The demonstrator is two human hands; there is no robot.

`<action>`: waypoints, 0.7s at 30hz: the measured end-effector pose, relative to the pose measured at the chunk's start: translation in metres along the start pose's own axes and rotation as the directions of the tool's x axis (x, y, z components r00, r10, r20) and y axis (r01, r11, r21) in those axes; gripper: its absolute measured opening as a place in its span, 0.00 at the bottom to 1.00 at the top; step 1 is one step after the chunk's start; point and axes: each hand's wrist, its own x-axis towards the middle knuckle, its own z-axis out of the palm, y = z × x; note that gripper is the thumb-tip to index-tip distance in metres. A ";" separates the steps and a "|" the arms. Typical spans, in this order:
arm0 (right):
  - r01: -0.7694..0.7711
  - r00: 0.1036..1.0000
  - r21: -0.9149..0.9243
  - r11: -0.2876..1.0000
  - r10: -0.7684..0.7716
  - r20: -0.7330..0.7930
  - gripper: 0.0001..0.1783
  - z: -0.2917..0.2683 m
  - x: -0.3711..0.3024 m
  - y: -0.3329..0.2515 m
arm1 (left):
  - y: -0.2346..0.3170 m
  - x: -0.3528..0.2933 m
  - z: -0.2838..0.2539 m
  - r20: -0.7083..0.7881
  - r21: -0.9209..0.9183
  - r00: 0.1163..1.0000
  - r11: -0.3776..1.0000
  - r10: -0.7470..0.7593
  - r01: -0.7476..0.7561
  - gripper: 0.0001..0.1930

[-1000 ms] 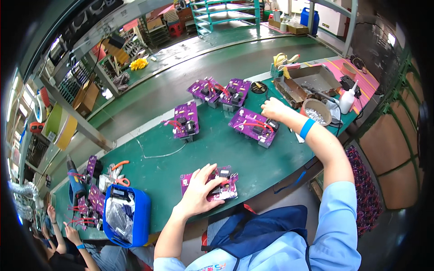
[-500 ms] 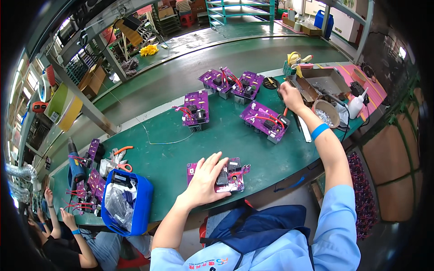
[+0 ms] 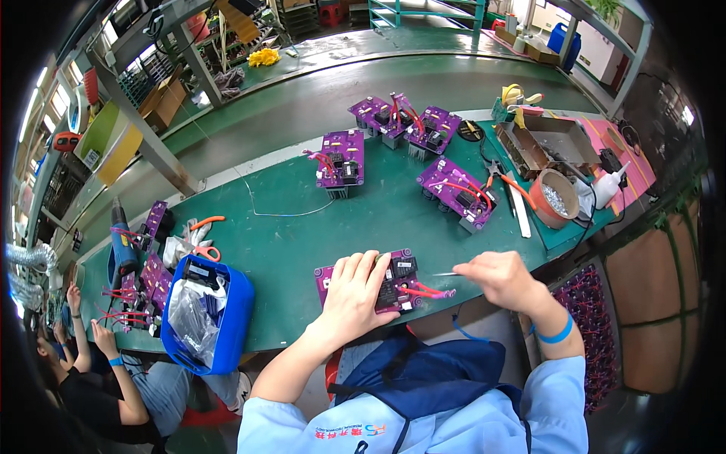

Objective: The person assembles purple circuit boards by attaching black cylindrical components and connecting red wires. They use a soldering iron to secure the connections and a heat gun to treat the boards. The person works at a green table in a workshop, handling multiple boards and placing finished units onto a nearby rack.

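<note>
A purple circuit board [image 3: 398,257] with black components and red wires lies at the near edge of the green table. My left hand [image 3: 354,293] is closed over its left part, fingers across the top and thumb along the near side. The red wires stick out to the right of the board. My right hand [image 3: 503,281] hovers right of these wires, closed in a pinch round a thin, pointed metal tool [image 3: 445,274]. The tool's tip points left toward the board and is apart from it. The rest of the tool is hidden in my fingers.
Several more purple boards [image 3: 341,155] stand further back. Pliers [image 3: 495,172], a bowl of small metal parts [image 3: 556,198] and a cardboard tray [image 3: 563,144] sit at the right. A blue bin [image 3: 246,318] stands left, near a co-worker's hand [image 3: 104,338].
My right hand has come from the far right, by the tray, to beside the near board, with the thin metal tool now showing in it. My left hand has stayed on the board.
</note>
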 end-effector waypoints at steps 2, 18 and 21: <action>0.017 1.000 -0.083 0.996 -0.018 -0.014 0.14 0.014 0.001 -0.005 | -0.001 0.000 0.001 -0.003 0.004 1.000 1.000 -0.012 0.012 0.43; 0.076 0.991 -0.056 0.996 -0.082 -0.106 0.10 0.050 0.013 -0.006 | 0.008 -0.012 0.006 -0.098 0.029 0.995 0.999 -0.017 0.020 0.48; 0.079 0.987 -0.066 0.995 -0.087 -0.134 0.10 0.054 0.016 -0.009 | 0.008 -0.011 0.005 -0.112 0.027 0.992 0.998 -0.052 0.055 0.46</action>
